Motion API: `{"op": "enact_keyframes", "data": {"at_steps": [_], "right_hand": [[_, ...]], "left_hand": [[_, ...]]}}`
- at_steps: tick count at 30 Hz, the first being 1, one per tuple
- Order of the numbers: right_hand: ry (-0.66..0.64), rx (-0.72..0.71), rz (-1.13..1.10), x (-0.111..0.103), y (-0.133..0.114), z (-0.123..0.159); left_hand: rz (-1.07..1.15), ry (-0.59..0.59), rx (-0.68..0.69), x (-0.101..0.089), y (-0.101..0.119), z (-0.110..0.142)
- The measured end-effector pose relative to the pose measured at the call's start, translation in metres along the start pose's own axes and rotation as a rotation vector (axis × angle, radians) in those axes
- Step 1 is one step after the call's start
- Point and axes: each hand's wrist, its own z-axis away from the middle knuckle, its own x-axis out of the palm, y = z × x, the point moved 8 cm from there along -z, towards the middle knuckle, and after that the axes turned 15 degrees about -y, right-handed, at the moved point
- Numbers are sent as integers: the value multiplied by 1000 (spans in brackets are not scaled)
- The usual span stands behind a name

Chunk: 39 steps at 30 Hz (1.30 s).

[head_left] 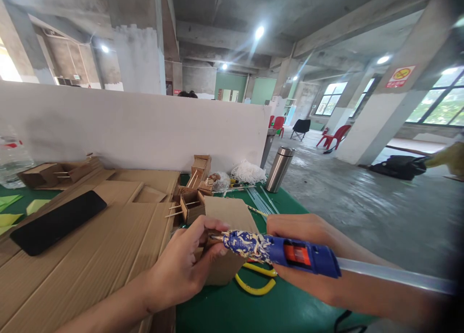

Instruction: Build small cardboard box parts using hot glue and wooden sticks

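- Two hands fill my view: my left hand (pixel 181 270) has its fingers clamped on one cardboard piece (pixel 228 217), at centre on the green worktop (pixel 253 309).
- My right hand (pixel 308 231) is wrapped tight round one blue glue gun (pixel 286 251), nozzle touching the cardboard.
- At 6 o'clock of it I count one pair of yellow-handled scissors (pixel 253 287).
- At 1 o'clock stands one steel tumbler (pixel 280 168).
- At 9 o'clock lies one black phone (pixel 54 222) on flat cardboard sheets (pixel 90 260).
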Motion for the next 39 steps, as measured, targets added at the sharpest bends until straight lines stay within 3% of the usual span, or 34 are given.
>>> {"op": "enact_keyframes", "data": {"at_steps": [5,14,39], "right_hand": [[-102,42,21,4,1,-4],[-138,45,-25,4,3,-5],[-98,95,25,2,10,2]], "left_hand": [[-15,-13,-2,1,0,1],[0,-25,-16,2,3,0],[-5,11,-32,-2,4,-1]]}}
